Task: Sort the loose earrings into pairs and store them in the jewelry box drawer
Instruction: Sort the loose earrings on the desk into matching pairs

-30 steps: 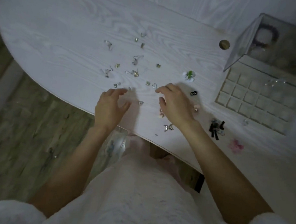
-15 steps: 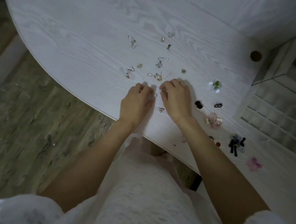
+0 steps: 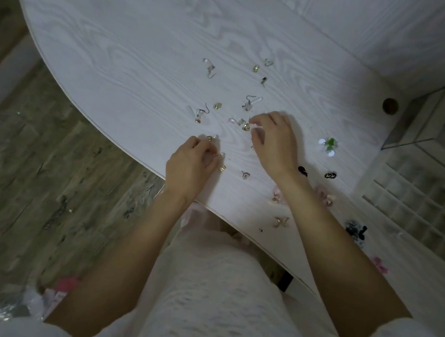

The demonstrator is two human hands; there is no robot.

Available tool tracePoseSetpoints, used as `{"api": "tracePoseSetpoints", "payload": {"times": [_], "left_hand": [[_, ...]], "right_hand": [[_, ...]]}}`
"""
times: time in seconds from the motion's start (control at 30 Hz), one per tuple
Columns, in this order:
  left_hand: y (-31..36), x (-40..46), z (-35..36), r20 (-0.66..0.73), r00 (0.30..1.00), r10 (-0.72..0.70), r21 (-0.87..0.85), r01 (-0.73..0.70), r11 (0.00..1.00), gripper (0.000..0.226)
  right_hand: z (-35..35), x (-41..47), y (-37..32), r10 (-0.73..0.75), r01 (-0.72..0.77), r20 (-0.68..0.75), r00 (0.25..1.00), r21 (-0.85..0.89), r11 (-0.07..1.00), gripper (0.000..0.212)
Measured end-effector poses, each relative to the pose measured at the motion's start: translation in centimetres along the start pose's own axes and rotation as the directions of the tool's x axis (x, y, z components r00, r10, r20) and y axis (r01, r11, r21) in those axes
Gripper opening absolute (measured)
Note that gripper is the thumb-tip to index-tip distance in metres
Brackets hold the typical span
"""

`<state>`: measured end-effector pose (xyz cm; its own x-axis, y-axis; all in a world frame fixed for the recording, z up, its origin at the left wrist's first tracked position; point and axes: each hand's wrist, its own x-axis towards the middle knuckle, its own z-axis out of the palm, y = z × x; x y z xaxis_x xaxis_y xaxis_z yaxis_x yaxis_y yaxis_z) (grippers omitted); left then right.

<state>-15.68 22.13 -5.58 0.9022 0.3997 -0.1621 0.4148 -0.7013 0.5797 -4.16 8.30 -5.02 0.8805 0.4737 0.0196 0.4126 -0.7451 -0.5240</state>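
- White wood-grain table [image 3: 146, 50] has loose small metal earrings [image 3: 250, 105] scattered mid-table; sorted-looking pairs sit by the near edge
- left hand [image 3: 191, 165] pinches a small gold earring [image 3: 215, 154]; right hand [image 3: 273, 140] pinches something tiny, can't tell what
- pale gridded jewelry box drawer [image 3: 418, 200] at the right edge looks mostly unfilled; I'd say lots left

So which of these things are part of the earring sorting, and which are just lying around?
Part of the job:
loose earrings
jewelry box drawer
left hand
right hand

Just lying about:
pink item on the floor
crumpled plastic on the floor
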Motion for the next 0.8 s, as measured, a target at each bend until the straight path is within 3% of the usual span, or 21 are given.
{"api": "tracePoseSetpoints", "payload": {"times": [0.17,0.27,0.4,0.63,0.8], "left_hand": [[-0.7,0.9,-1.8,-0.138,0.990,-0.009,-0.132,-0.010,0.991,0.013],[-1.5,3.0,-2.7,-0.174,0.983,-0.052,-0.142,0.027,0.989,0.027],[-2.0,5.9,-2.6,-0.099,0.988,-0.122,-0.077,0.115,0.990,0.047],[-2.0,6.6,-2.5,-0.024,0.990,-0.136,-0.101,0.133,0.986,0.019],[-1.9,7.2,-3.4,0.067,0.980,-0.185,-0.178,0.195,0.965,0.020]], "right_hand": [[0.1,4.8,0.3,-0.078,0.080,0.030,0.997,-0.053,0.995,0.029],[0.0,5.5,0.8,-0.106,0.113,0.075,0.992,-0.090,0.990,0.023],[-0.3,4.9,1.5,-0.032,0.037,0.085,0.996,-0.049,0.998,0.016],[-1.1,3.9,1.0,-0.007,0.007,0.046,0.999,0.010,1.000,0.036],[-1.3,3.7,0.4,-0.059,0.059,0.021,0.998,-0.006,0.998,0.032]]}}
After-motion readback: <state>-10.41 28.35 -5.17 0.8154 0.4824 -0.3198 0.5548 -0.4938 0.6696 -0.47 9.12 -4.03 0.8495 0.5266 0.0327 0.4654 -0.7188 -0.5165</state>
